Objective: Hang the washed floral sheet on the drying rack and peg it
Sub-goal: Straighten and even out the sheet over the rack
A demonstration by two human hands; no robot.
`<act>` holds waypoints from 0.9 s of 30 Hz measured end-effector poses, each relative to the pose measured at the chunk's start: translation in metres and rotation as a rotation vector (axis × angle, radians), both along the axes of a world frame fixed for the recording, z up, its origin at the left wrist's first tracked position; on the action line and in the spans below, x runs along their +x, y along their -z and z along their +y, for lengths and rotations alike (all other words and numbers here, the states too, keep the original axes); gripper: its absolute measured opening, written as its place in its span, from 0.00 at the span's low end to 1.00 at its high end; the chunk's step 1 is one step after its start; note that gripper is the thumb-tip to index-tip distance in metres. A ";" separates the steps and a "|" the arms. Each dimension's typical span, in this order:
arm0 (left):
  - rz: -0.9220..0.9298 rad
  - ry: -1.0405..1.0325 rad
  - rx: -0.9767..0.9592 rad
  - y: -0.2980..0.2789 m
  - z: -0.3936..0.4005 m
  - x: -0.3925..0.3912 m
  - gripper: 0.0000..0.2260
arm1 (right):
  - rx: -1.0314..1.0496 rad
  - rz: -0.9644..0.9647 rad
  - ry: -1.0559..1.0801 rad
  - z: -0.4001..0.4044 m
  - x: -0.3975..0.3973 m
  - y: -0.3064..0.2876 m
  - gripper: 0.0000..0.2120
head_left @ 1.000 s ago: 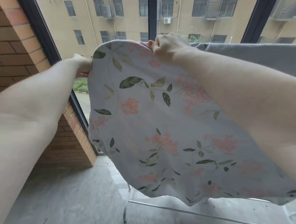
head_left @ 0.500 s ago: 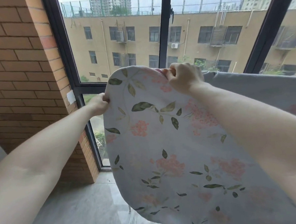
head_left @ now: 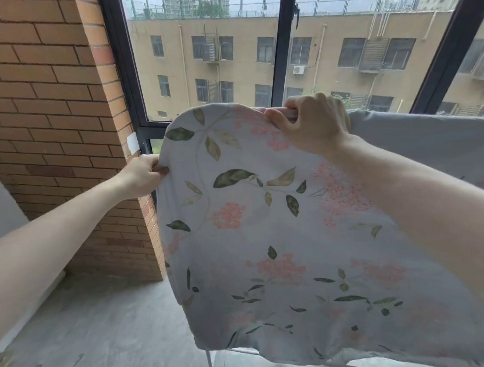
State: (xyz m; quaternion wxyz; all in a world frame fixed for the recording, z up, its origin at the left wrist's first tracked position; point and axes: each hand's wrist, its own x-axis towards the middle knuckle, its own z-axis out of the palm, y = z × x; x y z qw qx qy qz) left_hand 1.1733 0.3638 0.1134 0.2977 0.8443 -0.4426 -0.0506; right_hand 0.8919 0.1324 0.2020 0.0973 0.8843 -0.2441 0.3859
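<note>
Head view: L hand (head_left: 141, 174) & R hand (head_left: 310, 123) both grip floral sheet (head_left: 265, 224) edge.

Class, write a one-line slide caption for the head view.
Both hands, left and right, grip the floral sheet by the window.

drying rack (head_left: 208, 362) mostly hidden, floral sheet (head_left: 266, 238) cropped right

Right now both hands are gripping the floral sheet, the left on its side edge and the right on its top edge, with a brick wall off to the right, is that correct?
Not quite: the brick wall is off to the left, not the right. The rest holds: in the head view the left hand grips the side edge of the floral sheet and the right hand grips its top edge.
</note>
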 end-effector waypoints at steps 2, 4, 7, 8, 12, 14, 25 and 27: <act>-0.003 -0.001 0.009 0.000 0.018 -0.006 0.09 | 0.011 -0.001 -0.022 0.010 -0.003 0.001 0.31; -0.005 0.003 0.014 0.000 0.030 -0.011 0.09 | 0.012 -0.009 -0.037 0.019 -0.006 0.001 0.31; -0.018 -0.006 0.001 0.001 0.037 -0.018 0.11 | 0.024 -0.013 -0.045 0.027 -0.011 0.002 0.31; -0.015 -0.015 -0.004 0.001 0.038 -0.021 0.11 | 0.032 -0.013 -0.043 0.029 -0.013 0.002 0.30; 0.004 -0.040 -0.029 0.005 0.039 -0.032 0.12 | 0.075 -0.030 -0.064 0.032 -0.027 0.000 0.29; 0.014 -0.055 -0.047 0.007 0.040 -0.038 0.13 | 0.091 -0.067 -0.085 0.033 -0.035 0.001 0.25; -0.003 -0.251 -0.256 0.032 0.044 -0.105 0.31 | 0.165 -0.218 -0.171 0.051 -0.139 0.066 0.19; -0.019 -0.251 -0.296 0.042 0.038 -0.141 0.35 | 0.264 -0.225 -0.163 0.057 -0.180 0.089 0.19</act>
